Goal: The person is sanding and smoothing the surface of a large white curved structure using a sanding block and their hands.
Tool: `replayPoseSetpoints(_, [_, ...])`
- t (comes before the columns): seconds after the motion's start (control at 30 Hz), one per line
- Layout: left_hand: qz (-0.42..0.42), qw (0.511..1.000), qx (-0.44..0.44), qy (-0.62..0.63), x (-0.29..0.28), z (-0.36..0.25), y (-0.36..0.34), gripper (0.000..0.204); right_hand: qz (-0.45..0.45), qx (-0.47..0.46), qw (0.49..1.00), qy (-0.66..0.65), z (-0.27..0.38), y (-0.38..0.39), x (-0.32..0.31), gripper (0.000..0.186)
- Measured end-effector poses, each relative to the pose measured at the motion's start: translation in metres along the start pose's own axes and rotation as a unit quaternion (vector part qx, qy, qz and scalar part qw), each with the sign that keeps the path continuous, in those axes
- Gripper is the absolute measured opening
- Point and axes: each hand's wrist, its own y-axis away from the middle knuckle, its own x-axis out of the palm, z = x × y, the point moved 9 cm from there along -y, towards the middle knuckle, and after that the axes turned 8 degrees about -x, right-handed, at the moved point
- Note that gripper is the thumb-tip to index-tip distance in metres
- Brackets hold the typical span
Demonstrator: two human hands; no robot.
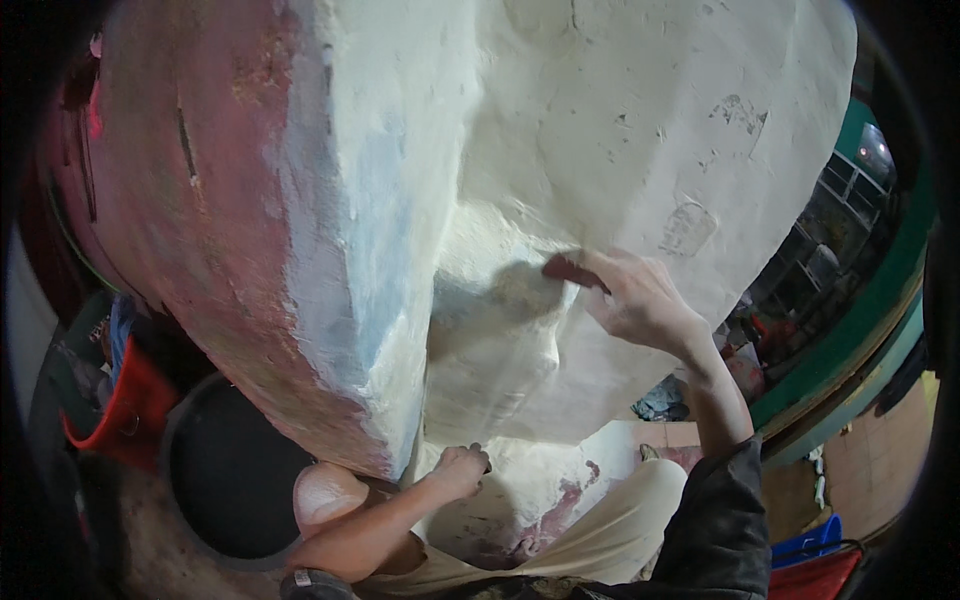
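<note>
A large sculpted form [560, 150] fills the view, its front coated cream-white and its left side reddish and pale blue. My right hand [640, 300] grips what looks like a folded piece of dark red sandpaper [576, 272]. The sandpaper is at the edge of a recessed, bulging part [500, 300] in the middle of the form; a shadow falls over it. Lower down, my left hand [458, 472] is closed around a small dark object [487, 462]. Only the end of that object shows, so its kind is unclear.
At the lower left stand a round black tub [235, 470] and a red bucket [130, 400]. My knee [328, 492], whitened on top, is near the form's lower corner. A green curved edge [850, 350] runs along the right, with a blue container [808, 540] below it.
</note>
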Motion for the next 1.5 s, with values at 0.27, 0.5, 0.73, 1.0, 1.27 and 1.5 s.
replayPoseSetpoints(0.27, [-0.003,1.0,-0.007,-0.029,0.001,-0.002,-0.001,0.026,-0.156,0.062,0.985,-0.035,-0.009,0.001,-0.007,0.04])
replayPoseSetpoints(0.5, [0.003,1.0,-0.02,0.0,0.008,0.006,-0.001,0.028,-0.166,0.048,0.977,-0.123,-0.007,-0.016,0.019,0.043])
replayPoseSetpoints(0.73, [-0.002,0.999,0.004,0.041,0.007,0.005,-0.003,0.027,-0.166,-0.001,0.982,-0.092,0.007,-0.038,0.015,0.044])
replayPoseSetpoints(1.0, [0.034,0.999,-0.033,0.009,-0.001,0.003,0.0,0.023,-0.18,-0.065,0.974,-0.121,0.019,-0.063,0.006,0.044])
replayPoseSetpoints(1.27, [0.046,0.999,-0.029,-0.006,0.0,0.004,-0.002,0.024,-0.071,-0.033,0.991,-0.105,0.026,-0.083,0.005,0.046])
replayPoseSetpoints(1.5, [0.059,0.997,-0.038,-0.017,0.001,0.005,-0.003,0.025,-0.092,-0.036,0.985,-0.141,0.02,-0.083,-0.004,0.044])
